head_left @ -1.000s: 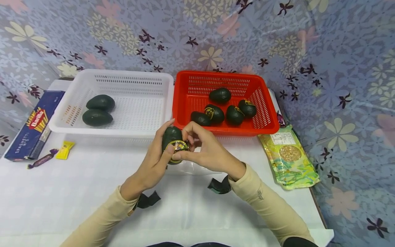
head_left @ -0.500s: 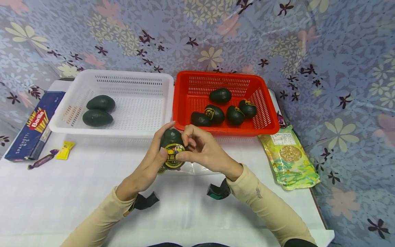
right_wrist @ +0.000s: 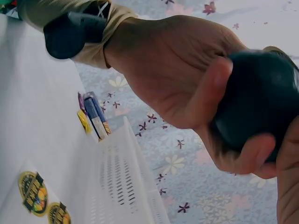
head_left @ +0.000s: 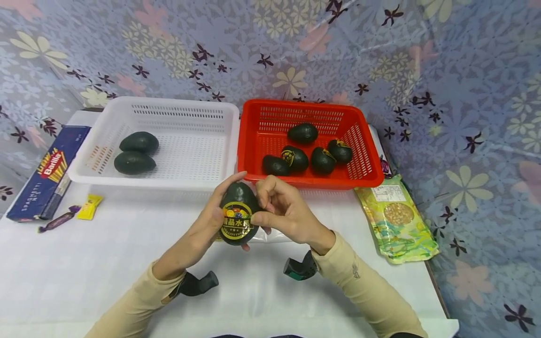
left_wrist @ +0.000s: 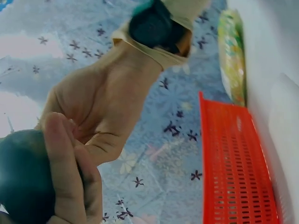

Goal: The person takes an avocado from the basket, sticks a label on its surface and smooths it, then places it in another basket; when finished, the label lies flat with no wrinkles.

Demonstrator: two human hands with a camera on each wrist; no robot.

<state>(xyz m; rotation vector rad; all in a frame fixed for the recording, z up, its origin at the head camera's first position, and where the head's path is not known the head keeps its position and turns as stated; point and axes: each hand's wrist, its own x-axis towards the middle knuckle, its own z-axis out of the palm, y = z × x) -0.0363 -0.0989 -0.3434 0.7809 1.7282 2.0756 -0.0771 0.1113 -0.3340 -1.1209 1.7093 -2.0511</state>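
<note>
In the head view a dark green avocado with a round black-and-gold sticker on it is held up before the baskets. My left hand grips its left side, thumb at the sticker's edge and fingers behind the fruit. My right hand is at its right side, with its thumb pressing the sticker's right edge and its other fingers curled against the fruit. The left wrist view shows the bare back of the avocado. Part of a clear sheet shows below the hands; in the right wrist view it bears round stickers.
A white basket with two plain avocados stands at left. Beside it, a red basket holds several avocados, some stickered. Spaghetti box, purple candy and yellow candy lie far left; a yellow-green bag lies right.
The avocado has turned and come down slightly, so its sticker now faces up fully. The right thumb has slid from the sticker's middle to its right edge.
</note>
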